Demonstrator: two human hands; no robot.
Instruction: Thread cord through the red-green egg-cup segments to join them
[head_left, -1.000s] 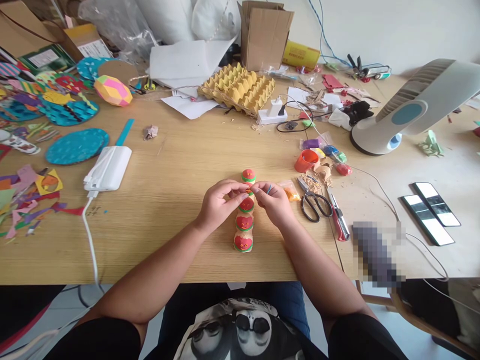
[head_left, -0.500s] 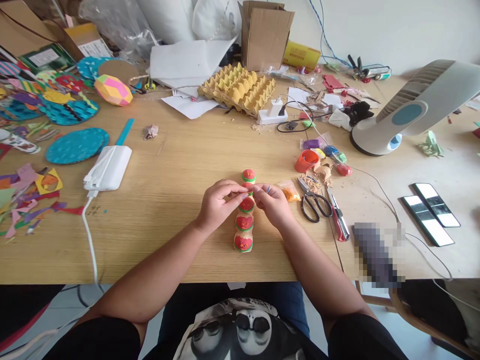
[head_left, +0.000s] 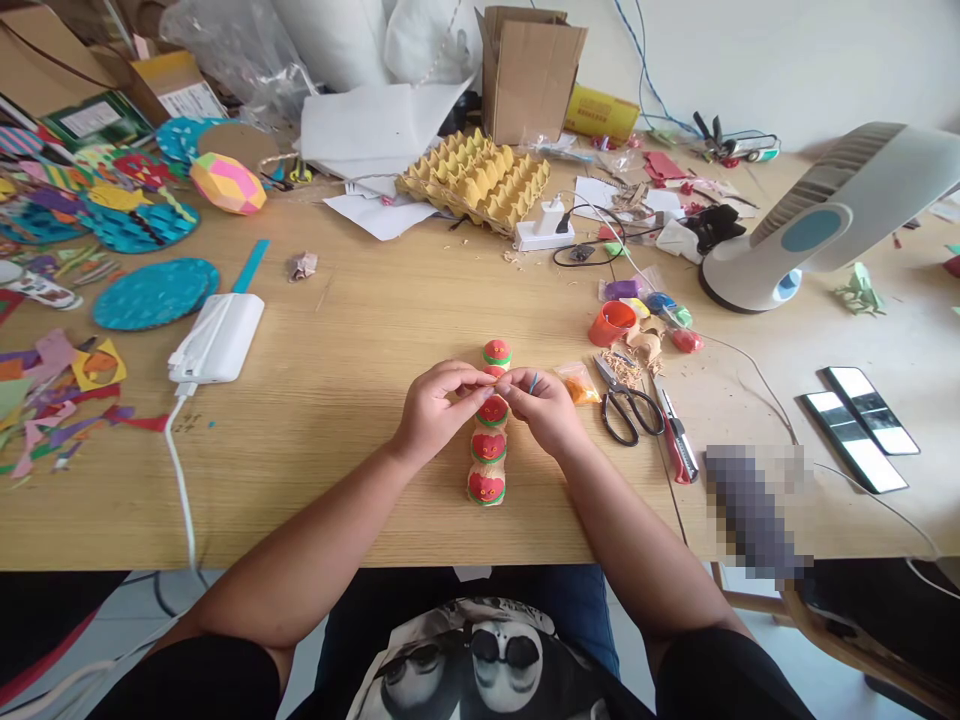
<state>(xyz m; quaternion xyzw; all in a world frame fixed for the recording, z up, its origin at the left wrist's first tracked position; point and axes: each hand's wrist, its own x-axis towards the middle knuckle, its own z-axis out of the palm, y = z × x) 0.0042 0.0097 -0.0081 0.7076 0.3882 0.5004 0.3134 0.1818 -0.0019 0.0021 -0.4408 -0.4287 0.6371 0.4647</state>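
A row of small egg-carton cups painted red with green rims (head_left: pixel 488 445) lies on the wooden table (head_left: pixel 360 400) in front of me. My left hand (head_left: pixel 435 405) and my right hand (head_left: pixel 544 408) meet above the row, fingertips pinched together over one of the middle cups. What the fingers pinch is too small to make out; a thin blue-green strand shows at the right fingers. One more red cup (head_left: pixel 496 352) stands just beyond my hands.
Scissors (head_left: pixel 628 405) and a red cutter (head_left: pixel 679 435) lie right of my hands, near an orange cup (head_left: pixel 611 322) and clay bits. A white power bank (head_left: pixel 217 338) lies left. A yellow egg tray (head_left: pixel 476 178), cardboard box (head_left: pixel 529 70), fan (head_left: pixel 825 215) and paper crafts surround.
My hands stay pinched over the cup row, shifting only slightly; nothing else on the table has moved.
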